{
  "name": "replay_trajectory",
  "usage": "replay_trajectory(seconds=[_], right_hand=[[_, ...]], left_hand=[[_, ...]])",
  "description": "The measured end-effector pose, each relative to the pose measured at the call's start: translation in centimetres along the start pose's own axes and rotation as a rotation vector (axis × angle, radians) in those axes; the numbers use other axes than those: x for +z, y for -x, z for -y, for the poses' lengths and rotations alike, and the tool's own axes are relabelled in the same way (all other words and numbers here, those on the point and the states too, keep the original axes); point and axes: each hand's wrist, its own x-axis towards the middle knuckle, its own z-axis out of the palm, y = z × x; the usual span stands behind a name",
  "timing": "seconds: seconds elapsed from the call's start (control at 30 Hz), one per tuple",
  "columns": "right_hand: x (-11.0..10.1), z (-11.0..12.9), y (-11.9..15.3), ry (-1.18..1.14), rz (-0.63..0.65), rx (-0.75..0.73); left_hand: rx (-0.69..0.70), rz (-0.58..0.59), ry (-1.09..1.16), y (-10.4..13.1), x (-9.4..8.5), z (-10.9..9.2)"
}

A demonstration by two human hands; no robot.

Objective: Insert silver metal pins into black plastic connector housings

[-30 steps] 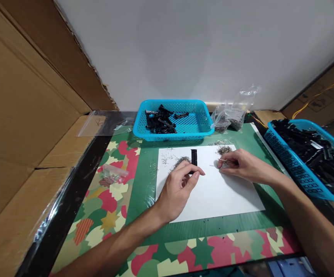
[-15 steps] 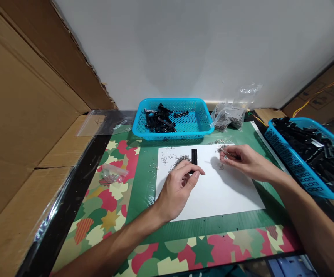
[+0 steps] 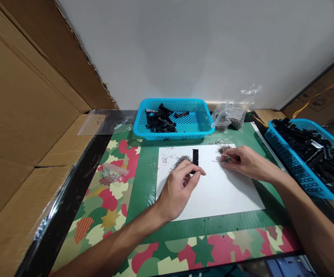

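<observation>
My left hand [image 3: 180, 186] is closed on a narrow black plastic part [image 3: 195, 157], its thumb and fingers pinching the lower end. The part's upper end stands out past my fingers over a white sheet of paper [image 3: 207, 200]. Just behind that hand lies a dark pile of tiny metal pieces [image 3: 183, 158], with more scattered to its left. My right hand [image 3: 243, 161] grips slim metal tweezers [image 3: 226, 155], whose tips point left above the paper. Close behind them is a second small pile of metal pieces [image 3: 223, 148].
A blue basket [image 3: 172, 135] at the back holds several black parts. Another blue basket [image 3: 299, 173] on the right is heaped with them. Clear bags [image 3: 236, 115] of metal pieces stand between. A small plastic bag [image 3: 113, 173] lies left; cardboard walls [image 3: 34, 77] the left side.
My right hand has shifted slightly toward me with the tweezers, leaving more of the right pile showing. My left hand and the black part have hardly moved.
</observation>
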Motion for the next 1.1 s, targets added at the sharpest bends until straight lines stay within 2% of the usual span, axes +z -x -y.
replay_trajectory(seconds=[0.27,0.43,0.57,0.77,0.93,1.1], right_hand=[[0.3,0.2,-0.1,-0.014,0.031,-0.018],[0.1,0.2,0.0,-0.092,-0.016,-0.041],[-0.1,0.4,0.2,-0.196,-0.005,-0.041],[0.1,0.5,0.1,-0.226,-0.049,-0.037],[0.9,1.1,0.1,-0.534,-0.041,-0.016],[3.4,3.4,0.2,-0.934,0.039,-0.003]], left_hand=[[-0.001,0.014,-0.021,0.0,-0.1,-0.2],[0.006,0.010,-0.024,0.0,-0.1,-0.1],[0.007,0.009,-0.023,0.0,-0.1,-0.2],[0.011,0.006,-0.026,0.0,0.0,-0.2],[0.015,0.008,-0.022,0.1,0.0,-0.2],[0.050,0.010,-0.005,0.1,0.1,-0.3]])
